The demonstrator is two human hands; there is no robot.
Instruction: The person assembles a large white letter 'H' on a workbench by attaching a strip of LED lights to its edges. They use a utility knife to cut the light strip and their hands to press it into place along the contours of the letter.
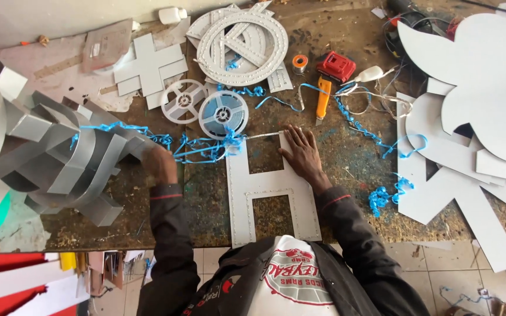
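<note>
A white H-shaped panel (265, 190) lies flat on the worn workbench (346, 152) right in front of me. My right hand (303, 155) presses palm-down, fingers spread, on the panel's upper right leg. My left hand (160, 164) is closed around a tangle of blue film strip (203, 149) at the panel's upper left, beside a pile of bent grey metal strips (48, 158). A thin pale strip runs from the tangle across to the top of the H.
Two reels (206, 108) lie behind the H, with a white ring-shaped sign piece (242, 44) and a white cross (147, 67) farther back. An orange utility knife (322, 100), a red battery (336, 65) and wires sit at the back right. White cut-out shapes (475, 117) cover the right side.
</note>
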